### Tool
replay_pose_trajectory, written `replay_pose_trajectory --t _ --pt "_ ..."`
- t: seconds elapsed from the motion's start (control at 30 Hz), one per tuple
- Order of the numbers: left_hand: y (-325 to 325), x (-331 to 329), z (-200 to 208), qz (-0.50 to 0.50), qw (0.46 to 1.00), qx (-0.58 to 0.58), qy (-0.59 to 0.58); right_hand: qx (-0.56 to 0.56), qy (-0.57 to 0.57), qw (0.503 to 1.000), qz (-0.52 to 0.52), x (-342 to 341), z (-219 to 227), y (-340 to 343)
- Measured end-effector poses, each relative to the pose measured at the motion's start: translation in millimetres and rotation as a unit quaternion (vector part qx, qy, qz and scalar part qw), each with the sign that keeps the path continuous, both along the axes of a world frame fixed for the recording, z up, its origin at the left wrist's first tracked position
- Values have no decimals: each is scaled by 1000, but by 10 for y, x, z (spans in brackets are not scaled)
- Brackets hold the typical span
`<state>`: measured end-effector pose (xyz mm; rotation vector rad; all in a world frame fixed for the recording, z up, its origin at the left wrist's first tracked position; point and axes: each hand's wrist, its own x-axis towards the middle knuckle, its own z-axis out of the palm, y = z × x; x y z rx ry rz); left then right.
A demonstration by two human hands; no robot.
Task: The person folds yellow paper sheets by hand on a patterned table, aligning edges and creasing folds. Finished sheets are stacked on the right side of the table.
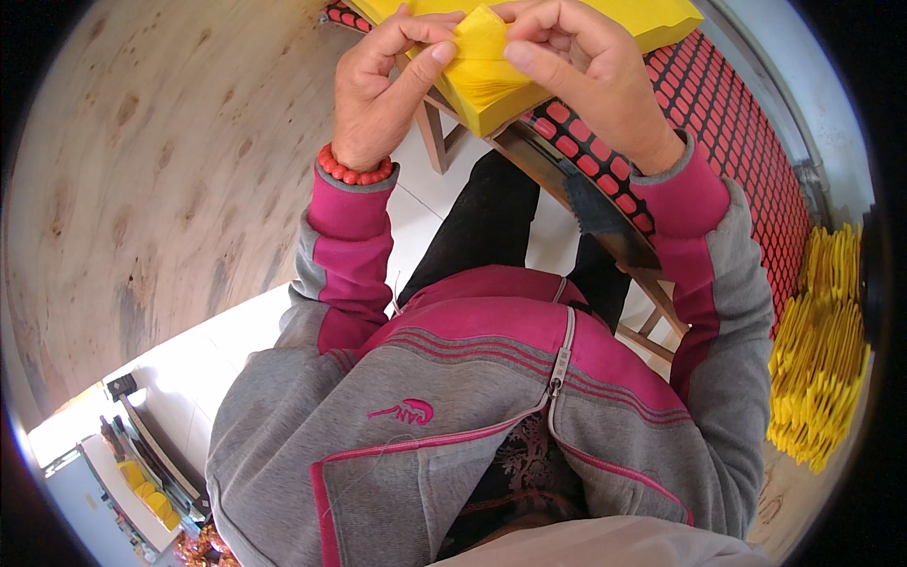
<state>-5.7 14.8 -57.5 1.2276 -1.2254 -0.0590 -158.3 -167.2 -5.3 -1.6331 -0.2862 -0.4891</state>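
At the top of the view, a thin yellow sheet (480,45) has a corner raised to a point between my hands. My left hand (378,94) pinches its left side between thumb and fingers; a red bead bracelet (354,170) circles that wrist. My right hand (605,80) pinches the other side, thumb against the sheet and fingers curled behind. Directly below them lies a yellow stack (487,111) with many fine layers along its near edge. Whether the sheet is paper or cloth I cannot tell.
Under the stack is a table with a red and black patterned cover (699,104). A pale wooden board (161,189) fills the left. Folded yellow bundles (822,350) are piled at the far right. A wooden stool leg (432,137) stands below the stack.
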Motion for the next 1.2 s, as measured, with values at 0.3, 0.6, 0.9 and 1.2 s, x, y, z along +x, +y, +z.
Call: replay_pose_trajectory --t 0.3,0.6,0.9,1.2 --pt "-142 -131 9 96 990 -48 87 0 51 992 -119 -65 180 19" --pt "-145 -90 7 16 997 -71 -6 -384 17 922 -53 -1461 -200 552" --pt "-32 -39 8 9 998 4 -60 -531 162 767 -323 -2008 -1753 -3" --pt "-18 -54 137 5 995 14 -102 -494 230 777 -316 -1930 -1881 -188"
